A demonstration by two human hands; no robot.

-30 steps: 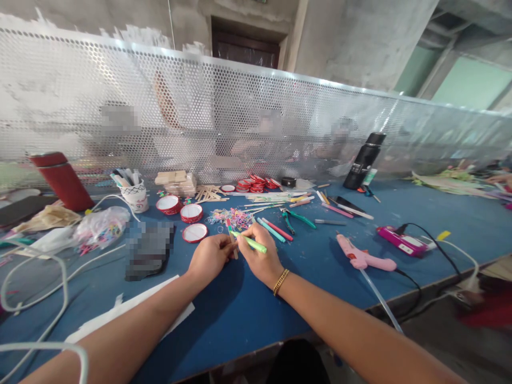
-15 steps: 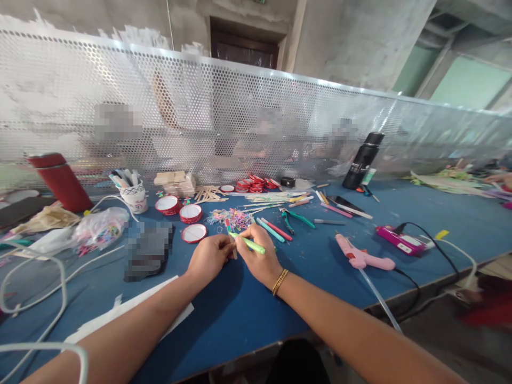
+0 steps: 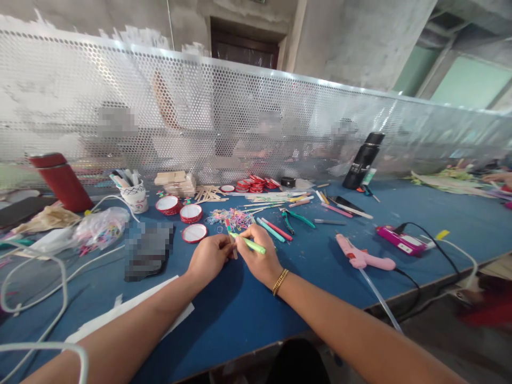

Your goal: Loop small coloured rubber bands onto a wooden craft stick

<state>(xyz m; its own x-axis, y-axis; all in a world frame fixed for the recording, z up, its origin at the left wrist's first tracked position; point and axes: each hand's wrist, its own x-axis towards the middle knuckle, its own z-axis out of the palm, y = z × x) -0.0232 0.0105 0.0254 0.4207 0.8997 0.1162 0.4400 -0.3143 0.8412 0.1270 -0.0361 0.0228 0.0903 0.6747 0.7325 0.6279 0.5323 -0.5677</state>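
My right hand [image 3: 258, 257] grips a light green marker [image 3: 251, 244], its tip pointing left toward my other hand. My left hand [image 3: 208, 256] is closed in a pinch on a small wooden stick [image 3: 234, 252] held against the blue table [image 3: 248, 309]. The marker tip meets the stick between my two hands. A gold bracelet [image 3: 280, 281] sits on my right wrist. Just beyond my hands lies a heap of small coloured rubber bands [image 3: 232, 217].
Red-rimmed round lids [image 3: 182, 213], teal and red markers [image 3: 274, 229], green pliers [image 3: 294, 217], a pink glue gun [image 3: 362, 257], a black flask [image 3: 364, 160], a red flask [image 3: 62, 181], a cup of pens [image 3: 134, 194] and white cables [image 3: 36, 298] lie around. A perforated screen [image 3: 240, 122] backs the table.
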